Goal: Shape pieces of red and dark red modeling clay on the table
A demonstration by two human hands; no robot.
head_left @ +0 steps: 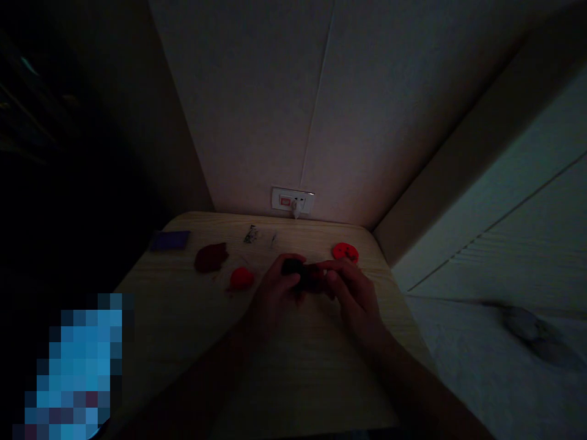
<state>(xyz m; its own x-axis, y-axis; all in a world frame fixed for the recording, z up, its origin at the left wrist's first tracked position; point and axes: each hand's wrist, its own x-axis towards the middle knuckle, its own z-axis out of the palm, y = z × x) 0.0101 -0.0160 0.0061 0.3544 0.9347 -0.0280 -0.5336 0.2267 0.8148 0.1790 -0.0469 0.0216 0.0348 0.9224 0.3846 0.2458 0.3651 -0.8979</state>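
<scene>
Dark clay-like lump [306, 278] is held over the desk [275, 379]: my left grip [274, 280] curls closed around its blackish end, my right grip [355, 294] pinches its reddish end. A red ball [241, 278] lies left, a red disc [342, 250] beyond my right grip.

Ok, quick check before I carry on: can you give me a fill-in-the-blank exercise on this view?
1. The dark red piece lies to the ____ of the bright red lump.
2. The left hand holds the dark lump, while the red disc lies nearer the ____ hand.
3. The socket is mounted on the ____ behind the table.

Missing words: left; right; wall.
</scene>
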